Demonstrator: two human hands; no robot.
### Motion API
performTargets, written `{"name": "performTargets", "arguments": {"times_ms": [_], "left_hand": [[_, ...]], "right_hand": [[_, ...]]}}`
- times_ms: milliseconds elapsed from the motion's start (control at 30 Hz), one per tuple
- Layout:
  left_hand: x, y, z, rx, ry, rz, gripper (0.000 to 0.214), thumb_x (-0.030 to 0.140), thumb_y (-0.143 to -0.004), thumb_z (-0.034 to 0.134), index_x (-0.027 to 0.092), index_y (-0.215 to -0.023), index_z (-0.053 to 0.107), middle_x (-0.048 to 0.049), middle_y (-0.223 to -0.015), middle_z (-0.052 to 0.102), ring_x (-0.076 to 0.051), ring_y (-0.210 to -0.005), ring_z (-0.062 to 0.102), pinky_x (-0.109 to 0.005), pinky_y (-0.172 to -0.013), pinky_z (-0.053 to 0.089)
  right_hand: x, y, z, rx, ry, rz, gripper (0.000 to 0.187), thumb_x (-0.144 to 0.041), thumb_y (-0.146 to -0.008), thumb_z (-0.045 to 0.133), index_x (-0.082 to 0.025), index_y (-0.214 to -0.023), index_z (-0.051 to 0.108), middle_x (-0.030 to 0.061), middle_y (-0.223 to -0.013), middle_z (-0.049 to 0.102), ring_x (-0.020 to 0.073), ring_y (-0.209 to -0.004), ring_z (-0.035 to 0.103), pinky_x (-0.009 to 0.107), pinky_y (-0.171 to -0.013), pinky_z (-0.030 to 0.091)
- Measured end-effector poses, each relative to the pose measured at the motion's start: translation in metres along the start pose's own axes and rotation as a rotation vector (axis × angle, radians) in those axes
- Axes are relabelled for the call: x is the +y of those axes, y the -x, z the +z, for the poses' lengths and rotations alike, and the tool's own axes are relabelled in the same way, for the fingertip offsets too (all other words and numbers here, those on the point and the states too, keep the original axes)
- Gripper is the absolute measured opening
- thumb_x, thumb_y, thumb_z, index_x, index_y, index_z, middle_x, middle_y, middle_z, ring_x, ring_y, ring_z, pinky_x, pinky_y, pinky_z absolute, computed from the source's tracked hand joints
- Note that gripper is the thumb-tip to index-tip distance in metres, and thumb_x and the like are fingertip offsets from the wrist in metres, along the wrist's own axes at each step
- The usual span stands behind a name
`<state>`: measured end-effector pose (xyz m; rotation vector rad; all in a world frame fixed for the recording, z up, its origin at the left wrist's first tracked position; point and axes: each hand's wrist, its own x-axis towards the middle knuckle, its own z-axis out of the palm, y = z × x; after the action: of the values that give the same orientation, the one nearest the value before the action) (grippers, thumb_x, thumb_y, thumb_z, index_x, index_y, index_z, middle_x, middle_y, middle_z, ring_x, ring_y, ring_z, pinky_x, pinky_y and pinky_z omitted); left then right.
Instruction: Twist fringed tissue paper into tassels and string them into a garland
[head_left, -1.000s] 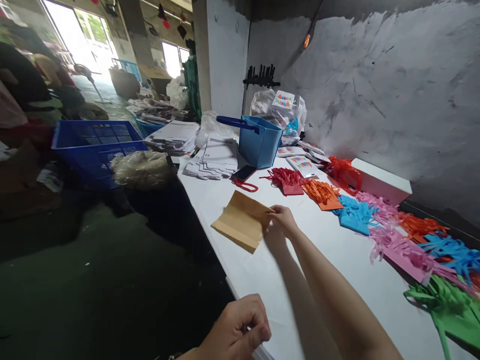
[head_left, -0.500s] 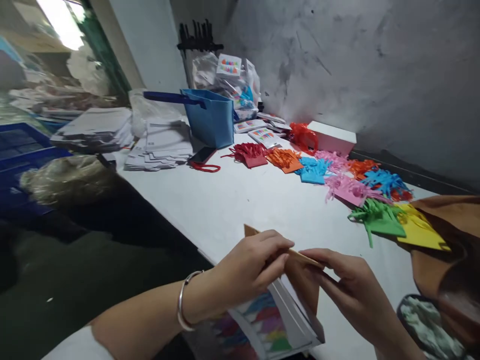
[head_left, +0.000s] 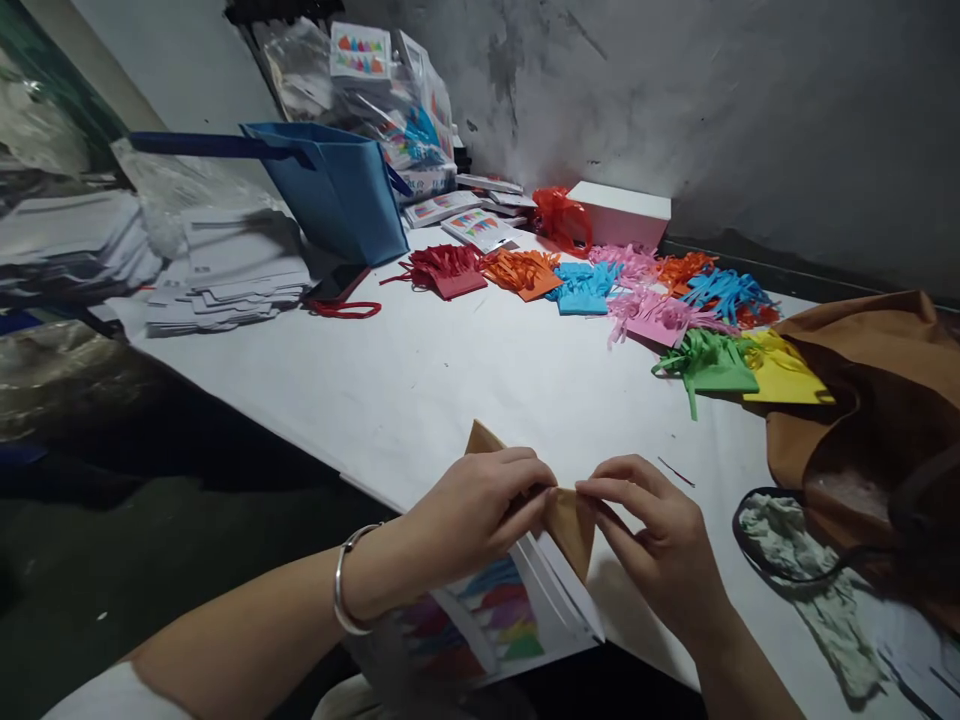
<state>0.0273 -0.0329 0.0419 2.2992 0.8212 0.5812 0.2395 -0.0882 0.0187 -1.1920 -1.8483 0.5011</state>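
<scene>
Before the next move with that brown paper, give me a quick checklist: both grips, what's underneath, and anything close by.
1. Left hand pinching the brown paper: ok.
2. Right hand pinching its other side: ok.
3. Printed cards under the paper, jutting past the table edge, supported: cannot tell.
4. Tassel piles apart from both hands: ok.
5. Brown bag apart from the right hand: ok.
</scene>
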Motion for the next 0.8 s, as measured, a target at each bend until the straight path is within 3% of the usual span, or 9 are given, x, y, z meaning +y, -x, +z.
{"name": "performTargets", "arguments": {"times_ms": [167, 333, 467, 533, 633, 733, 800], "left_hand": [[-0.001, -0.003, 0.001, -0.002, -0.004, -0.015, 0.018, 0.020, -0.097, 0.048, 0.016, -0.093, 0.065, -0.0030, -0.085, 0.066, -0.012, -0.068, 0.057, -0.024, -0.062, 0.042], [-0.003, -0.005, 0.002, 0.000, -0.015, -0.044, 0.019, 0.021, -0.098, 0.047, 0.017, -0.092, 0.064, -0.0032, -0.087, 0.067, -0.013, -0.072, 0.059, -0.025, -0.064, 0.044], [-0.014, -0.011, 0.000, 0.041, -0.071, -0.102, 0.020, 0.024, -0.099, 0.045, 0.018, -0.093, 0.064, -0.0029, -0.087, 0.067, -0.015, -0.076, 0.062, -0.027, -0.067, 0.047], [-0.022, -0.014, -0.003, 0.133, -0.113, -0.118, 0.019, 0.024, -0.098, 0.048, 0.020, -0.110, 0.061, -0.0063, -0.105, 0.067, -0.017, -0.086, 0.065, -0.029, -0.073, 0.050], [-0.027, -0.017, -0.007, 0.264, -0.131, -0.095, 0.035, 0.026, -0.098, 0.051, 0.022, -0.132, 0.051, -0.0108, -0.131, 0.058, -0.019, -0.103, 0.064, -0.030, -0.079, 0.053], [-0.022, -0.016, -0.007, 0.256, -0.091, -0.045, 0.020, 0.028, -0.100, 0.048, 0.020, -0.108, 0.065, -0.0052, -0.102, 0.071, -0.016, -0.087, 0.067, -0.026, -0.070, 0.051], [-0.017, -0.015, -0.002, 0.259, -0.068, -0.035, 0.022, 0.028, -0.100, 0.048, 0.018, -0.093, 0.067, -0.0022, -0.082, 0.072, -0.013, -0.073, 0.065, -0.025, -0.065, 0.048]], "right_hand": [[0.005, 0.000, 0.005, 0.144, 0.226, -0.265, 0.023, -0.001, -0.088, 0.062, -0.018, -0.102, 0.067, 0.0045, -0.085, 0.057, 0.0163, -0.081, 0.053, 0.033, -0.071, 0.046], [0.004, 0.003, 0.003, 0.099, 0.272, -0.347, 0.021, 0.003, -0.087, 0.060, -0.013, -0.099, 0.061, 0.0060, -0.087, 0.057, 0.0161, -0.080, 0.052, 0.037, -0.075, 0.041], [0.002, 0.015, -0.004, 0.134, 0.029, -0.210, 0.020, 0.000, -0.089, 0.057, -0.017, -0.098, 0.060, 0.0056, -0.092, 0.054, 0.0169, -0.088, 0.052, 0.034, -0.078, 0.043], [0.002, 0.022, -0.006, 0.220, -0.170, -0.074, 0.018, -0.004, -0.090, 0.057, -0.020, -0.097, 0.061, 0.0046, -0.094, 0.052, 0.0169, -0.092, 0.052, 0.032, -0.079, 0.044], [0.000, 0.030, -0.003, 0.274, -0.424, 0.071, 0.014, -0.010, -0.091, 0.059, -0.023, -0.098, 0.060, 0.0044, -0.098, 0.050, 0.0173, -0.098, 0.051, 0.029, -0.080, 0.045], [-0.008, 0.034, 0.003, 0.164, -0.580, 0.112, 0.013, -0.012, -0.092, 0.059, -0.024, -0.097, 0.059, 0.0031, -0.092, 0.053, 0.0166, -0.093, 0.054, 0.028, -0.076, 0.046], [-0.014, 0.034, 0.006, 0.078, -0.612, 0.143, 0.012, -0.013, -0.093, 0.059, -0.024, -0.095, 0.059, 0.0014, -0.085, 0.055, 0.0157, -0.085, 0.055, 0.028, -0.073, 0.046]]}}
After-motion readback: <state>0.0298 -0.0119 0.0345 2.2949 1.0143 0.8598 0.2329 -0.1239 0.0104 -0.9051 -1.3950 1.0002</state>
